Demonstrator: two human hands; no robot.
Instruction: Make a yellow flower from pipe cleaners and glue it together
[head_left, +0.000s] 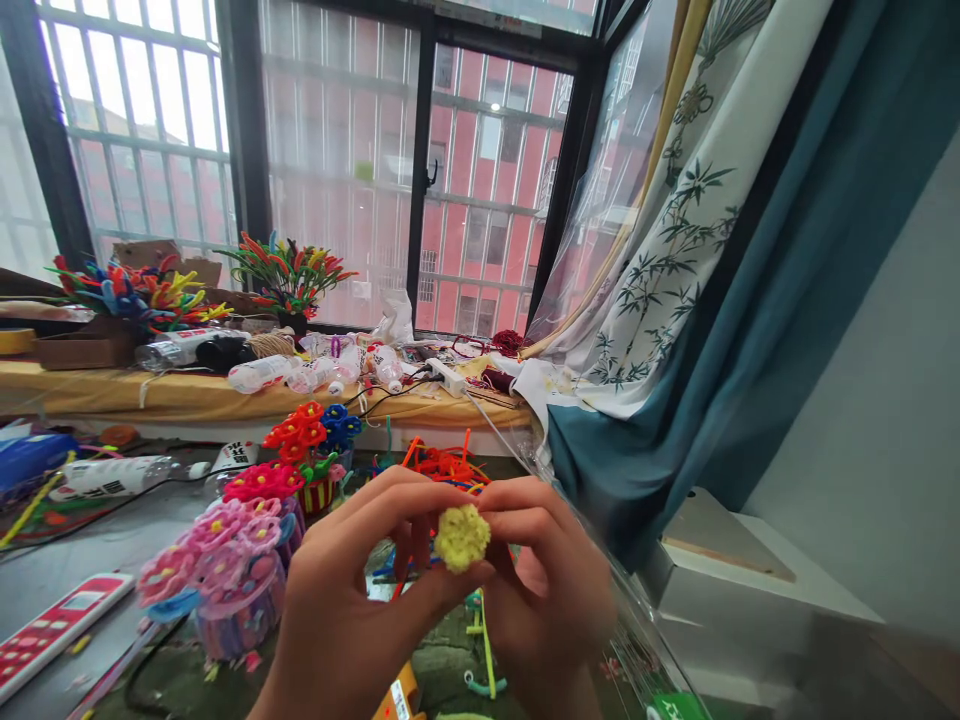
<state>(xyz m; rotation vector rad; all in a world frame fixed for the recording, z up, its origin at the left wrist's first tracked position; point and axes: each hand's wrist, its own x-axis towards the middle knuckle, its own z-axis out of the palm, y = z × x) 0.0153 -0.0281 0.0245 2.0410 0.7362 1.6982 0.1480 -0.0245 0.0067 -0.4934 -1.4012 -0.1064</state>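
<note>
A small round yellow fuzzy piece [463, 538] is held up between my two hands, near the middle of the view. My left hand [375, 570] pinches it from the left, thumb below and fingers above. From the right, the fingers of my right hand [544, 565] close on its other side. Parts of several fingers are hidden behind the piece and the hands. Just left of my left hand stands a pot of pink fuzzy flowers [225, 560], with red flowers [296, 432] and blue flowers [341, 425] farther back.
A red-and-white remote-like object [60, 625] lies at the lower left. Plastic bottles [120, 475] and more bottles [262, 373] lie beyond, the latter on the cloth-covered ledge [187, 395]. Orange stems [446, 462] lie behind my hands. A blue curtain [720, 400] hangs right, beside a white box [750, 570].
</note>
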